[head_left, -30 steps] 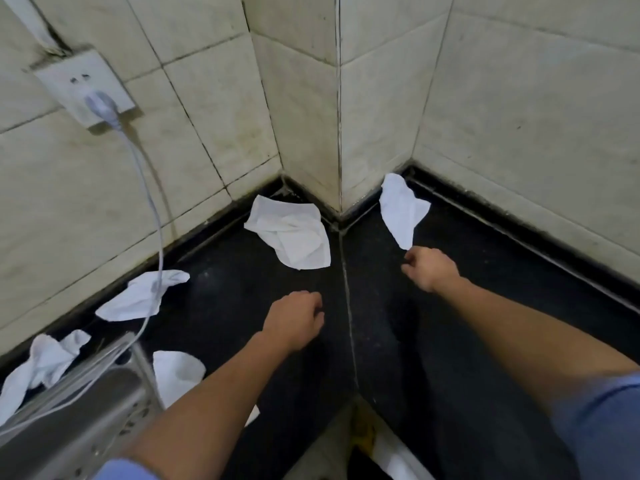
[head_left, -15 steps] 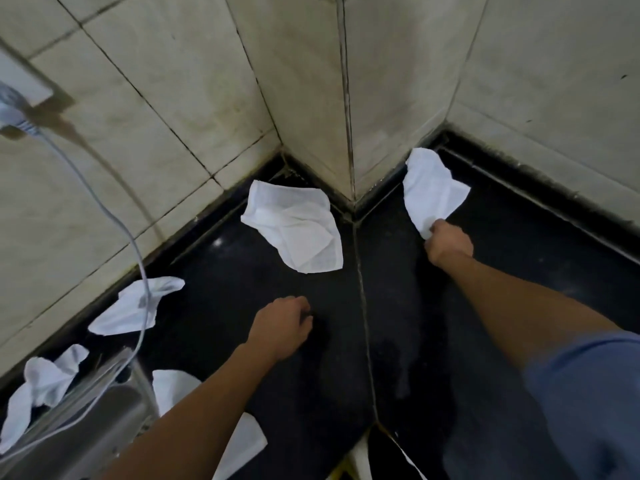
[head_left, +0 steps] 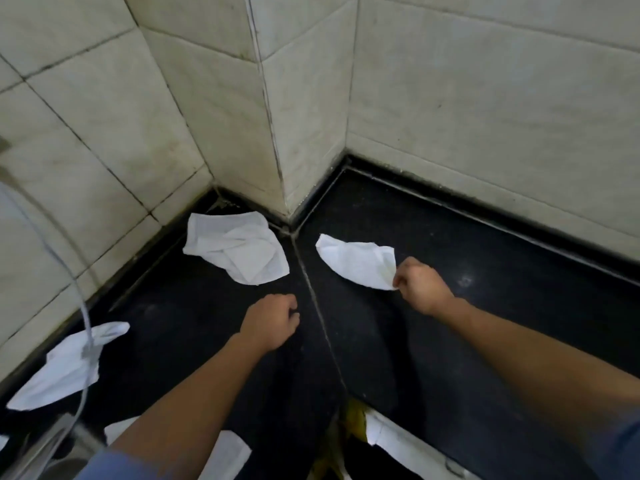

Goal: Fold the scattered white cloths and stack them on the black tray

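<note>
White cloth (head_left: pixel 356 263) — edge pinched by right grip (head_left: pixel 420 287) — left grip (head_left: pixel 272 322) curled.

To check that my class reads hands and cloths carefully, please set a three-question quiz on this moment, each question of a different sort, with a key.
1. True or false: the right hand pinches the edge of the right cloth.
2. The left hand is: A gripping a cloth; B curled, holding nothing; C pressed flat against the wall.
3. Fill the gap: the cable lies across the outer cloth, at the far ___ of the view.

Key: 1 true; 2 B; 3 left.
</note>
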`<action>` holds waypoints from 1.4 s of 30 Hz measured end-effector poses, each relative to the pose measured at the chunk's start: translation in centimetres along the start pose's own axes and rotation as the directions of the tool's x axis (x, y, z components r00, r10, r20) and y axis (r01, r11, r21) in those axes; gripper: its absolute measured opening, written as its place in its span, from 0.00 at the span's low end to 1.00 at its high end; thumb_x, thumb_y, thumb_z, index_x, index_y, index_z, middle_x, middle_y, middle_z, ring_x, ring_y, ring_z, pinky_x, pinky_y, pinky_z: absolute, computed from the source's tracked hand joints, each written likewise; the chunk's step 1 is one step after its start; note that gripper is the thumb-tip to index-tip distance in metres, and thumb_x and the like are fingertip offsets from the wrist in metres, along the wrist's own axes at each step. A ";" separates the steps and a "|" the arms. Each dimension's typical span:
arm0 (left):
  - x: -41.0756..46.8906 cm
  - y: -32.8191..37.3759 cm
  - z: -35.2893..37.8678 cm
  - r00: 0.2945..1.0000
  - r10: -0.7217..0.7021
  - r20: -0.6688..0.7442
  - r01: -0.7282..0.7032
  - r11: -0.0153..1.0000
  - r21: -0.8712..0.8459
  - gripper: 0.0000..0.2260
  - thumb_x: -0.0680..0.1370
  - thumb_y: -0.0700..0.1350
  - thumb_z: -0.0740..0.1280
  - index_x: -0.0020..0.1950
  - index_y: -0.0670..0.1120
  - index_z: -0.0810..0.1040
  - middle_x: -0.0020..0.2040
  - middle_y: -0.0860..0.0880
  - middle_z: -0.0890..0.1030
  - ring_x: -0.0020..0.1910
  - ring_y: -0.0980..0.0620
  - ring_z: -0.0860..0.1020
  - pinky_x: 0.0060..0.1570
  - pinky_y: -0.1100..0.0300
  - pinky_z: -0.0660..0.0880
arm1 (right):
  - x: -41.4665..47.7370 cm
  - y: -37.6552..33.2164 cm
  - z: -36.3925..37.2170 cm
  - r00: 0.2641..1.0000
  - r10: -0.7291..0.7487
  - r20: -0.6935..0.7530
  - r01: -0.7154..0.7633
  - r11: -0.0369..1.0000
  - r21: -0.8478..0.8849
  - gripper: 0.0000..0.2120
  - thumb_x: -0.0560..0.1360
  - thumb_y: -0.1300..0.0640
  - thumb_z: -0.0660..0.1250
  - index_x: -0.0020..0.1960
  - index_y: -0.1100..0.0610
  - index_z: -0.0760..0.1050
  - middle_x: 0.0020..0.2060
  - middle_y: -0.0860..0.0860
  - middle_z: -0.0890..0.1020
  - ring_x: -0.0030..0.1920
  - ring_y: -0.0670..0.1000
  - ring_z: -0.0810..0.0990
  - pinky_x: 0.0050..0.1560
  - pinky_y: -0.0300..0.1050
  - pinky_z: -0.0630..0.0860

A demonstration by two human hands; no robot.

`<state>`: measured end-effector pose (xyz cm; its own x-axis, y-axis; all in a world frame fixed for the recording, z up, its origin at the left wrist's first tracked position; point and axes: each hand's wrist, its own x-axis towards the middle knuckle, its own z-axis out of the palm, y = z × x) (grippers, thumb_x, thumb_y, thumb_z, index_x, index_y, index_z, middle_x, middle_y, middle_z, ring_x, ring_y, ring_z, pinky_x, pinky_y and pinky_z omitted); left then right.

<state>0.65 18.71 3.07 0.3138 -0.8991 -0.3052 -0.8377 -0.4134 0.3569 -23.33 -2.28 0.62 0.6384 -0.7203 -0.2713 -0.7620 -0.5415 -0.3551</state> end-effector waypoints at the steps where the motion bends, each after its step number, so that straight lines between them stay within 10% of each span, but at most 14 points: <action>1: -0.1 0.5 0.4 1.000 0.022 0.015 -0.022 1.000 0.002 0.08 0.77 0.49 0.63 0.53 0.48 0.77 0.46 0.49 0.81 0.47 0.47 0.79 0.46 0.54 0.75 | -1.5 0.7 0.4 0.999 0.005 0.032 -0.005 1.000 -0.016 0.09 0.72 0.64 0.64 0.45 0.53 0.80 0.53 0.51 0.76 0.51 0.56 0.78 0.53 0.49 0.75; 12: 1.4 7.6 6.1 0.966 0.184 0.183 -0.203 0.975 0.092 0.07 0.77 0.48 0.62 0.50 0.48 0.77 0.48 0.50 0.78 0.45 0.50 0.77 0.46 0.54 0.75 | -13.0 8.1 5.3 0.941 0.190 0.281 -0.171 0.981 -0.090 0.10 0.71 0.58 0.63 0.47 0.46 0.77 0.55 0.45 0.75 0.57 0.49 0.75 0.55 0.44 0.73; 20: 6.7 11.5 9.9 0.998 0.025 0.060 -0.018 0.992 -0.122 0.19 0.76 0.42 0.65 0.67 0.45 0.71 0.65 0.47 0.73 0.63 0.47 0.71 0.58 0.52 0.73 | -6.2 7.3 3.7 0.983 0.181 0.009 -0.179 0.967 0.181 0.16 0.77 0.53 0.62 0.64 0.52 0.73 0.56 0.51 0.76 0.54 0.55 0.78 0.51 0.50 0.75; 26: 7.2 11.7 11.8 0.986 -0.155 0.064 0.163 0.975 -0.153 0.15 0.72 0.36 0.62 0.57 0.45 0.75 0.53 0.45 0.77 0.53 0.46 0.75 0.45 0.55 0.72 | 0.0 7.2 4.5 0.984 0.108 0.142 -0.102 0.993 -0.052 0.19 0.78 0.56 0.61 0.69 0.49 0.68 0.62 0.54 0.68 0.57 0.58 0.75 0.54 0.53 0.75; 36: 2.0 8.9 11.6 0.987 0.065 -0.149 -0.052 0.994 0.093 0.09 0.64 0.31 0.71 0.35 0.44 0.79 0.37 0.47 0.76 0.38 0.46 0.74 0.31 0.57 0.68 | 1.4 10.9 1.9 0.953 0.302 0.032 -0.302 0.953 -0.019 0.11 0.77 0.50 0.61 0.55 0.53 0.77 0.50 0.54 0.81 0.47 0.56 0.79 0.43 0.45 0.72; 42: 1.8 8.5 11.5 0.992 0.083 -0.097 -0.065 0.983 0.173 0.08 0.63 0.32 0.73 0.37 0.43 0.82 0.41 0.46 0.77 0.39 0.45 0.76 0.35 0.55 0.71 | -0.1 10.7 1.3 0.991 0.065 -0.116 -0.070 0.996 -0.047 0.12 0.77 0.53 0.63 0.60 0.53 0.73 0.57 0.53 0.72 0.57 0.54 0.72 0.46 0.49 0.74</action>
<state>-11.02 15.27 -4.59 0.2849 -0.9401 -0.1873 -0.9211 -0.3226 0.2178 -31.43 -7.42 -4.32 0.5709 -0.7991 -0.1884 -0.8094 -0.5093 -0.2925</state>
